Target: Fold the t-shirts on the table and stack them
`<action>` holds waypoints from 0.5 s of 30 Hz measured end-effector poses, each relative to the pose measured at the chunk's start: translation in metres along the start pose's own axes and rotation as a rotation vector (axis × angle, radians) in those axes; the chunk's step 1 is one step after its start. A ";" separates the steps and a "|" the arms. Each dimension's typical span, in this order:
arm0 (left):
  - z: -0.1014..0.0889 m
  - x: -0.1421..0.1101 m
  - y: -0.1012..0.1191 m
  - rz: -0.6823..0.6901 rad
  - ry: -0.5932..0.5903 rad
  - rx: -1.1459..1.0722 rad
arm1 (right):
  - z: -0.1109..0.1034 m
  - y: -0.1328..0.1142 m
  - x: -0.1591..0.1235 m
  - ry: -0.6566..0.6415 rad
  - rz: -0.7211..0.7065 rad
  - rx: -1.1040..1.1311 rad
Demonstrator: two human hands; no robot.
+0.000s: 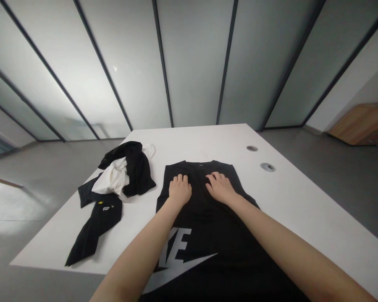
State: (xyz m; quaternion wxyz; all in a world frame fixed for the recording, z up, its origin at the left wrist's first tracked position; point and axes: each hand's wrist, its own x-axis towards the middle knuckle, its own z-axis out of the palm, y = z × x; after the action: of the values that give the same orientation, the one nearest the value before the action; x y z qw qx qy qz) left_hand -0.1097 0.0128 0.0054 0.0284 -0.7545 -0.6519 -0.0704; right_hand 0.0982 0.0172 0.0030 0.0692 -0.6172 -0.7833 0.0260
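Observation:
A black shirt (pixel 204 226) with a large white logo lies spread flat on the white table (pixel 302 201), its far edge pointing away from me. My left hand (pixel 179 189) rests palm down on the shirt's far left part, fingers together and laid flat. My right hand (pixel 219 187) lies palm down beside it on the far right part, fingers also flat. Neither hand grips the cloth. Both forearms stretch over the shirt's middle.
A heap of black and white clothes (pixel 124 172) sits on the table's left side, with a black garment (pixel 96 226) trailing toward the near left edge. Two round cable holes (pixel 267 167) lie at the far right. Glass panels stand behind; a wooden cabinet (pixel 362 123) is far right.

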 end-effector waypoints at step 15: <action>0.003 0.019 -0.018 0.003 0.050 -0.073 | -0.004 0.024 0.016 0.068 0.186 -0.010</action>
State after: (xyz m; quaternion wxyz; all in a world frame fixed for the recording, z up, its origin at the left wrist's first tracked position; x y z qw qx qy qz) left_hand -0.1249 0.0347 0.0042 0.0170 -0.7540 -0.6469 -0.1130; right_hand 0.1184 0.0380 0.0054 0.0900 -0.6883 -0.7198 0.0072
